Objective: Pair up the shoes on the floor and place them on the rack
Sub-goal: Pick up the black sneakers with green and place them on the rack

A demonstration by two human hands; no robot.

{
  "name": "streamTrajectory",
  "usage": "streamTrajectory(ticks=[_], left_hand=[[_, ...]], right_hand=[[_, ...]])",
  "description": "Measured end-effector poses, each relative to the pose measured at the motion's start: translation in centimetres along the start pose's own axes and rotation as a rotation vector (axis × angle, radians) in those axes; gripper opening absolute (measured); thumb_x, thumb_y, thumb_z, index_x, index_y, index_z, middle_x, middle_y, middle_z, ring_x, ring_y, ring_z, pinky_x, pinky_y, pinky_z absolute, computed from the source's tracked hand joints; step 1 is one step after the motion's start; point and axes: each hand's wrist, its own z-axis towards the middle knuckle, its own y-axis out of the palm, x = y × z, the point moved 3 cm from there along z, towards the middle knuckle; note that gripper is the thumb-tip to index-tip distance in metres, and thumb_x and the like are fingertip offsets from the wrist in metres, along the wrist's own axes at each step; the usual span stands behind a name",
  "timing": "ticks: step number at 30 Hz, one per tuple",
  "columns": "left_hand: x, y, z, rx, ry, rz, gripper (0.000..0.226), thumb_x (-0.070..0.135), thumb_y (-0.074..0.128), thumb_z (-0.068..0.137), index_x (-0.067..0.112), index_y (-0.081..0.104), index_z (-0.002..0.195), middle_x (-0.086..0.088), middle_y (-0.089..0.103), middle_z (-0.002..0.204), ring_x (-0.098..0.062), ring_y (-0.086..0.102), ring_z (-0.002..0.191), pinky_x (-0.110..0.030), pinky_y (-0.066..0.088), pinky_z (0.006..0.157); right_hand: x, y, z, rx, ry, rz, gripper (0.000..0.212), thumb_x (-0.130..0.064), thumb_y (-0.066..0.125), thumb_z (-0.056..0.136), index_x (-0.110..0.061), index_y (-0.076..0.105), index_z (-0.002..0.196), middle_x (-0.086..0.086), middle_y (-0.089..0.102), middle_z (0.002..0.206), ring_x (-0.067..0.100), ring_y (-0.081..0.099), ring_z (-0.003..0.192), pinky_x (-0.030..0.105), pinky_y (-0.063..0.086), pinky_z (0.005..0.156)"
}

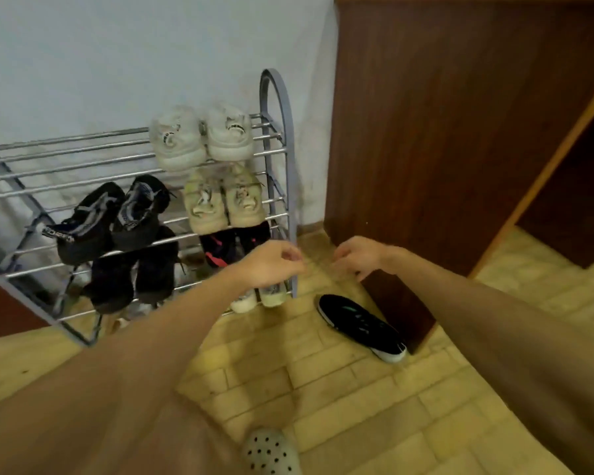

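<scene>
A metal shoe rack (277, 97) stands against the wall. White sneakers (199, 137) sit on its top shelf, beige sneakers (223, 200) and black sandals (107, 221) below, black shoes (134, 275) and a black-and-pink pair (227, 248) lower still. Pale shoe toes (258, 298) poke out at the bottom right. One black shoe (360, 325) with a white sole lies on the floor right of the rack. My left hand (271, 264) hovers at the rack's right post, fingers loosely curled, holding nothing. My right hand (359, 257) is spread above the floor, empty.
A dark wooden cabinet (443, 132) stands right of the rack, close to the black shoe. The floor is yellowish tile (323, 389). My foot in a grey perforated clog (271, 452) is at the bottom edge.
</scene>
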Motion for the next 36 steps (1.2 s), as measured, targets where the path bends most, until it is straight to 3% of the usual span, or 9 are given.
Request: streamTrajectory(ticks=[3, 6, 10, 14, 18, 25, 28, 32, 36], left_hand=[[-1.2, 6.1, 1.1, -0.181, -0.010, 0.088, 0.032, 0.032, 0.063, 0.089, 0.015, 0.064, 0.116, -0.003, 0.064, 0.116, -0.018, 0.060, 0.108, -0.029, 0.047, 0.092], [-2.8, 10.5, 1.4, -0.386, -0.036, 0.174, 0.035, 0.035, 0.059, 0.090, 0.019, 0.061, 0.121, 0.005, 0.058, 0.115, -0.011, 0.054, 0.103, -0.024, 0.044, 0.088], [-6.9, 13.9, 3.5, -0.464, -0.119, 0.196, 0.035, 0.040, 0.059, 0.087, 0.022, 0.062, 0.117, 0.011, 0.057, 0.118, -0.010, 0.054, 0.105, -0.026, 0.045, 0.088], [-9.4, 14.9, 5.8, -0.552, -0.111, 0.319, 0.019, 0.039, 0.058, 0.088, 0.022, 0.056, 0.097, 0.000, 0.052, 0.102, -0.018, 0.054, 0.096, -0.029, 0.043, 0.080], [-10.3, 14.9, 7.9, -0.522, -0.116, 0.310, 0.043, 0.041, 0.060, 0.086, 0.024, 0.056, 0.126, -0.002, 0.055, 0.126, -0.019, 0.054, 0.114, -0.032, 0.048, 0.094], [-11.6, 15.3, 8.4, -0.549, -0.145, 0.329, 0.046, 0.039, 0.056, 0.090, 0.024, 0.051, 0.133, -0.001, 0.048, 0.142, -0.022, 0.050, 0.125, -0.034, 0.044, 0.101], [-11.9, 15.3, 7.8, -0.549, -0.160, 0.334, 0.045, 0.041, 0.057, 0.089, 0.026, 0.052, 0.131, -0.002, 0.050, 0.138, -0.022, 0.052, 0.122, -0.037, 0.045, 0.101], [-12.4, 15.2, 6.5, -0.533, -0.192, 0.315, 0.042, 0.043, 0.057, 0.086, 0.028, 0.056, 0.126, -0.002, 0.055, 0.132, -0.022, 0.054, 0.118, -0.039, 0.046, 0.101], [-13.3, 14.6, 4.7, -0.517, -0.230, 0.331, 0.040, 0.036, 0.056, 0.086, 0.028, 0.056, 0.125, -0.001, 0.055, 0.130, -0.021, 0.054, 0.117, -0.038, 0.047, 0.100]], right_hand=[[7.3, 2.9, 0.1, -0.054, 0.189, 0.075, 0.038, -0.021, 0.056, 0.095, -0.006, 0.054, 0.130, 0.011, 0.060, 0.115, 0.025, 0.063, 0.095, 0.032, 0.057, 0.074], [13.2, 6.9, 0.8, -0.044, 0.284, 0.059, 0.057, -0.021, 0.060, 0.093, -0.007, 0.036, 0.143, 0.013, 0.046, 0.138, 0.030, 0.054, 0.117, 0.030, 0.052, 0.079], [18.9, 11.8, 3.4, -0.064, 0.404, -0.098, 0.079, -0.037, 0.059, 0.091, -0.006, 0.017, 0.151, 0.015, 0.034, 0.149, 0.033, 0.039, 0.133, 0.034, 0.041, 0.096], [22.3, 13.9, 7.0, 0.020, 0.524, -0.125, 0.089, -0.042, 0.061, 0.087, -0.005, 0.012, 0.151, 0.019, 0.026, 0.151, 0.038, 0.026, 0.138, 0.042, 0.034, 0.108], [24.6, 15.2, 9.6, 0.075, 0.596, 0.042, 0.104, -0.035, 0.068, 0.084, -0.012, -0.005, 0.154, 0.017, 0.014, 0.158, 0.039, 0.019, 0.144, 0.042, 0.027, 0.116], [25.6, 17.1, 9.6, 0.114, 0.767, 0.062, 0.114, -0.047, 0.084, 0.062, -0.006, 0.022, 0.149, 0.016, 0.023, 0.150, 0.037, 0.027, 0.136, 0.043, 0.037, 0.106], [25.4, 18.6, 8.6, 0.073, 0.743, 0.062, 0.102, -0.053, 0.079, 0.066, -0.008, 0.035, 0.145, 0.017, 0.030, 0.147, 0.037, 0.031, 0.133, 0.044, 0.038, 0.103], [24.1, 21.8, 7.1, 0.012, 0.755, 0.509, 0.065, -0.021, 0.079, 0.077, -0.003, 0.048, 0.131, 0.017, 0.051, 0.133, 0.036, 0.056, 0.113, 0.048, 0.052, 0.094], [21.4, 23.0, 4.9, -0.056, 0.750, 0.859, 0.047, 0.004, 0.069, 0.082, 0.004, 0.054, 0.126, 0.014, 0.057, 0.112, 0.033, 0.058, 0.102, 0.046, 0.054, 0.089]])
